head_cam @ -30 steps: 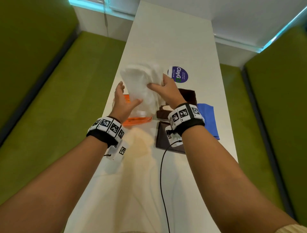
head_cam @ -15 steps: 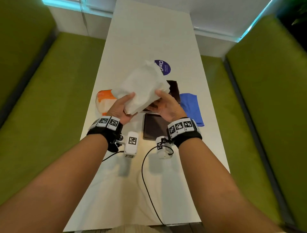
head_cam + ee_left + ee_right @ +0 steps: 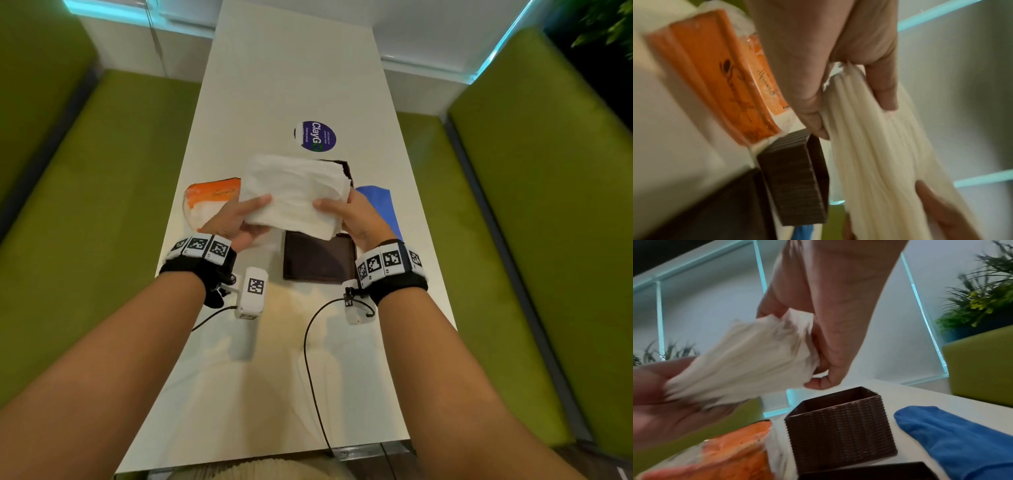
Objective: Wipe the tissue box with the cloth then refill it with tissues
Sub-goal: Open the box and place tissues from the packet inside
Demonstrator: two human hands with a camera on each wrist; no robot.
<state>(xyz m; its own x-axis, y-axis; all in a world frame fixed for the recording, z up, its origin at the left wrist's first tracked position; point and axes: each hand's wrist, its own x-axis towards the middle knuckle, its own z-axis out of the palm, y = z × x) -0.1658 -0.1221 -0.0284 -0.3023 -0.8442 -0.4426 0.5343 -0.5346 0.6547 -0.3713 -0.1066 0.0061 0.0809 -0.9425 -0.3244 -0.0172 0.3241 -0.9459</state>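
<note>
Both hands grip one stack of tissues (image 3: 294, 193) between them: the left hand (image 3: 236, 222) pinches the near-left edge, thumb on top, fingers under; the right hand (image 3: 359, 219) clamps the right edge the same way. A second ago the stack was upright and bunched, high over the table; half a second ago it was tilted; now it lies flat and level, lower, and squared between the two hands. It hangs just above the open brown box (image 3: 840, 431), covering most of it in the head view. The right wrist view shows the box upright, its mouth open and seemingly empty, the stack not yet inside.

The lid (image 3: 318, 257) lies flat on the table (image 3: 291, 68) just near of the box. The blue cloth (image 3: 380, 202) lies right of the box, untouched by either hand, so the wiping looks done. The orange pack (image 3: 209, 202), torn open, lies left of the box.

Judged from this, the refill is at the point of insertion: the stack is lined up and wants lowering straight into the box, edges kept from catching the rim.
</note>
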